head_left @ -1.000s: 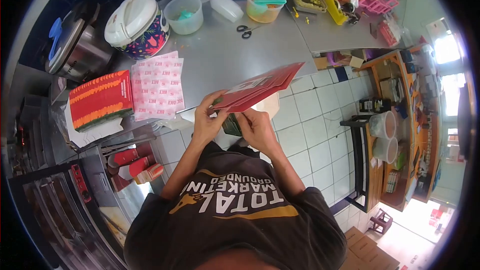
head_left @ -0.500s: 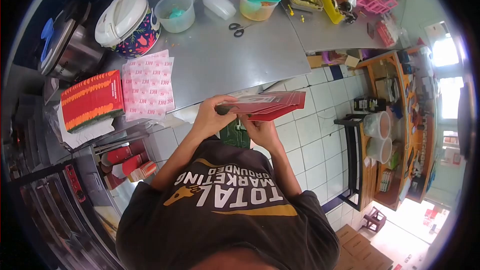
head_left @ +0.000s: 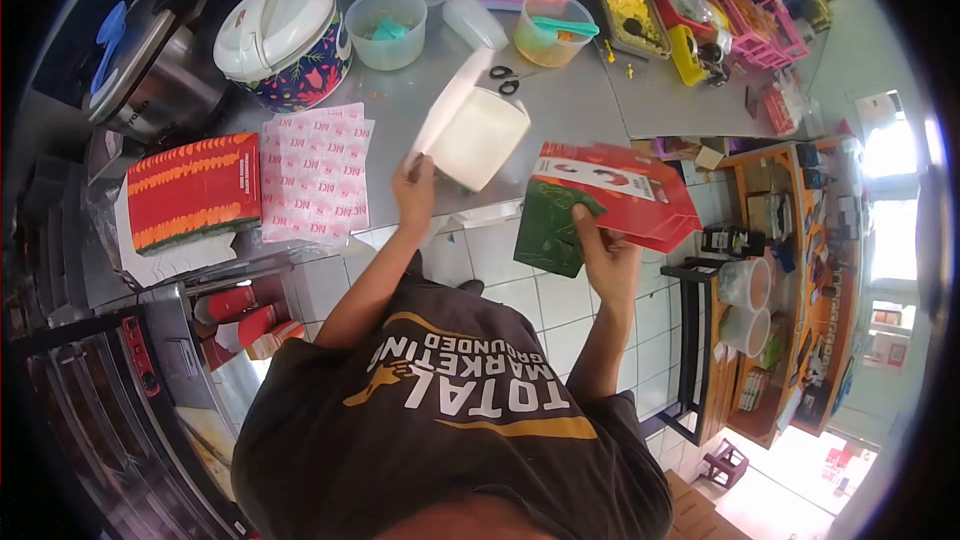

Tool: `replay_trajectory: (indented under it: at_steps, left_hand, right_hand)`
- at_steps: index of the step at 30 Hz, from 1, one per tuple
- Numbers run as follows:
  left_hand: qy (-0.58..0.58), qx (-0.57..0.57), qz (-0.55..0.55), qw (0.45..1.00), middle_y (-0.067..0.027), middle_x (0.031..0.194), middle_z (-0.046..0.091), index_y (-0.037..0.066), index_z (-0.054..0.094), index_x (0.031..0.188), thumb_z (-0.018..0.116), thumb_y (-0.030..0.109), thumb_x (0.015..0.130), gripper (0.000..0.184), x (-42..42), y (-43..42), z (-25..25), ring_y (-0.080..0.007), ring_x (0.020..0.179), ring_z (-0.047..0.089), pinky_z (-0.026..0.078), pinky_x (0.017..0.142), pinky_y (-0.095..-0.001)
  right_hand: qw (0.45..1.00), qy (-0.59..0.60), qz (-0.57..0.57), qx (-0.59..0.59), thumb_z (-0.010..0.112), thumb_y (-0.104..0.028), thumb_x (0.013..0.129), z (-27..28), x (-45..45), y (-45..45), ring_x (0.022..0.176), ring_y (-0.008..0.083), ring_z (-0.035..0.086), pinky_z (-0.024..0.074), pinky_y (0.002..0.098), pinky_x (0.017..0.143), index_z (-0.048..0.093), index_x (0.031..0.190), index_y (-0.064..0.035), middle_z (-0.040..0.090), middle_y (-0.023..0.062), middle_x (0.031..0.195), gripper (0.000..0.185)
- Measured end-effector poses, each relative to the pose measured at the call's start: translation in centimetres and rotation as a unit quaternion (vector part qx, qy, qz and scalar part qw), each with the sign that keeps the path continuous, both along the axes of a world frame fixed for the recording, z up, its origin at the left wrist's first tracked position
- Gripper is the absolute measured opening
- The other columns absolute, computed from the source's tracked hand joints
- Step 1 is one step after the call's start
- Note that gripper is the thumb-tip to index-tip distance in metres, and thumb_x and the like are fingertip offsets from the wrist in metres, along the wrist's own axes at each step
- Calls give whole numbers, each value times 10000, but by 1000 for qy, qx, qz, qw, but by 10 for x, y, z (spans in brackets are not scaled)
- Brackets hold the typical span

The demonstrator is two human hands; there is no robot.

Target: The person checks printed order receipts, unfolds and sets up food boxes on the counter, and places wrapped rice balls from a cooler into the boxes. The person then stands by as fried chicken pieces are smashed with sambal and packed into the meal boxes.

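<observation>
Maybe the red and green flat boxes (head_left: 640, 190) could slip and fall to the floor (head_left: 500, 255), because my right hand (head_left: 610, 265) pinches them at one end past the table (head_left: 590, 100), while my left hand (head_left: 414, 192) pinches the open white box (head_left: 487, 140) over it.

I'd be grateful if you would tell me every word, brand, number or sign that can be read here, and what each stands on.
"TOTAL", "MARKETING", "GROUNDED": dark shirt
"RICE", repeated: pink-and-white paper sheets
Too small or blurred to read: print on the held red cartons, the red box on the counter, the metal cooker and the brown box
No numbers can be made out.
</observation>
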State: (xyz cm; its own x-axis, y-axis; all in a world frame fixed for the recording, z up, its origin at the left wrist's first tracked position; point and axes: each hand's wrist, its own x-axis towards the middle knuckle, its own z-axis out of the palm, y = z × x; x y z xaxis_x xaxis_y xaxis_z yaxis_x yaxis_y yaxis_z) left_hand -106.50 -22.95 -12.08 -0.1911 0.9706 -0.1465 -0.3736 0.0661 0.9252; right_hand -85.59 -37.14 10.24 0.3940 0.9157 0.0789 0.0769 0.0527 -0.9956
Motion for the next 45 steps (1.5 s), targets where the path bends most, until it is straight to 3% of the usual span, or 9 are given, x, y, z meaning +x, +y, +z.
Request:
replay_trajectory:
  at_steps: [5, 8, 14, 18, 26, 28, 31, 38, 45]
  left_hand:
    - [117, 50, -126, 984, -248, 1518, 394, -91, 400, 1428, 744, 148, 871, 697, 1, -5, -39, -279, 1396, 422, 386, 1124, -390]
    - [344, 193, -139, 908, -265, 1468, 435, -75, 340, 1467, 780, 139, 787, 838, -38, -34, -16, -332, 1373, 445, 407, 1098, -422]
    - [249, 168, -296, 907, -208, 1364, 502, 20, 365, 1492, 787, 149, 700, 907, -44, -85, 209, -320, 1220, 564, 524, 941, -409]
    - [374, 185, -275, 866, -211, 1340, 522, 59, 438, 1464, 772, 106, 698, 837, -53, -84, 221, -326, 1167, 600, 570, 855, -372]
    - [201, 132, -217, 946, -167, 1310, 571, 70, 515, 1394, 740, -12, 736, 701, -77, -92, 240, -266, 1092, 651, 607, 820, -361]
    - [175, 144, -205, 952, -151, 1307, 573, 52, 505, 1394, 718, 4, 767, 664, -89, -89, 226, -254, 1097, 648, 612, 806, -341]
    - [81, 102, -159, 979, -127, 1288, 580, 21, 489, 1387, 669, 38, 820, 596, -131, -77, 186, -234, 1094, 646, 615, 797, -317]
    - [-151, -46, 95, 983, -111, 1224, 579, 16, 464, 1327, 610, 90, 892, 465, -145, -41, 58, -224, 1125, 597, 544, 900, -404]
    - [14, -159, 1, 987, -143, 1305, 478, 36, 277, 1488, 675, 200, 936, 700, -102, -40, -12, -245, 1122, 579, 538, 917, -423]
  right_hand:
    - [997, -33, 63, -37, 642, -47, 959, -22, -18, 12, 757, 37, 521, 424, 213, 647, 647, 1093, 0, 625, -25, 912, 142]
    - [998, -34, 43, -38, 627, -63, 971, -9, -31, 13, 717, 20, 480, 399, 208, 584, 668, 992, -3, 583, -38, 828, 76]
    - [955, -254, 145, -39, 645, -50, 906, -14, -52, 4, 813, 293, 654, 507, 372, 702, 656, 1084, -26, 669, 136, 925, 179]
    - [906, -346, 242, 32, 685, -76, 869, -19, -59, 0, 1042, 361, 629, 506, 447, 846, 663, 1130, -74, 660, 175, 1112, 262]
    - [928, -238, 285, 22, 743, -115, 853, -8, -78, 0, 1082, 290, 629, 498, 387, 927, 635, 1220, -72, 657, 116, 1174, 385]
    - [909, -318, 257, 76, 724, -117, 880, 5, -79, 6, 1077, 264, 627, 496, 376, 920, 629, 1229, -57, 657, 102, 1174, 367]
    - [986, -127, 107, 27, 658, -143, 955, 54, -90, 23, 891, 160, 596, 488, 322, 806, 660, 1075, -30, 657, 37, 1018, 164]
    - [966, -209, 137, 64, 582, -84, 1003, 85, -76, 36, 890, 75, 556, 456, 248, 810, 643, 1074, 53, 658, 22, 956, 166]
    - [941, -262, 205, 63, 638, -115, 970, 68, -117, 56, 806, 157, 575, 475, 291, 739, 659, 1079, 17, 643, 59, 915, 173]
